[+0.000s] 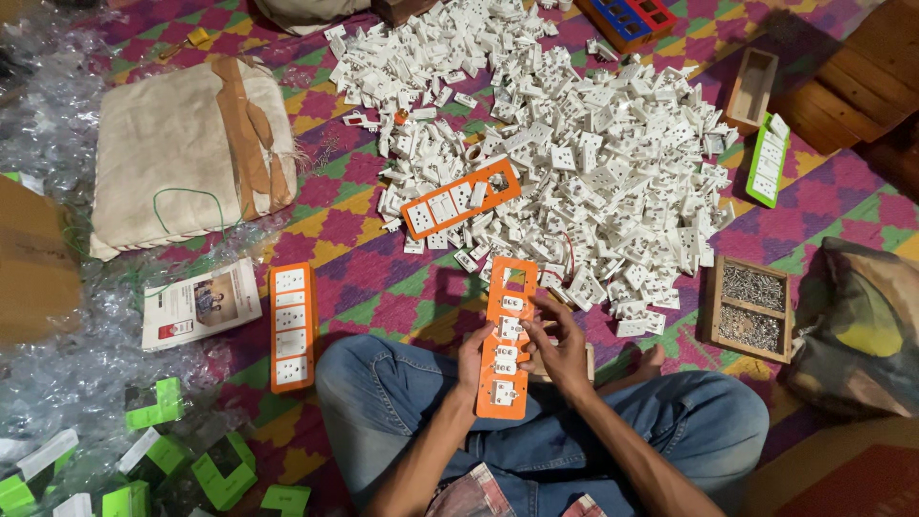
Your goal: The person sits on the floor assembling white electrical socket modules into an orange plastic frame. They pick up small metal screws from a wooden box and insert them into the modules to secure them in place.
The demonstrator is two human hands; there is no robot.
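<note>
Orange frame (507, 349), white sockets (593, 182) — mat (364, 268) in pink, purple, green, yellow checks.

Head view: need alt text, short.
A person sitting cross-legged on a patterned mat holds an orange socket plate upright over their lap, left hand on its edge, right hand pressing a white socket into it. Ahead lies a big pile of white sockets, with a wooden box of screws to the right.

Warm, moderately dim indoor light falls from above onto the centre, where the heap of white sockets (565, 153) is brightest and slightly washed out. Corners darken (strongest far right and near left). Soft shadows lie beside the wooden screw tray (756, 306). The clear plastic wrapping (57, 373) glints faintly; edges bend and soften.
</note>
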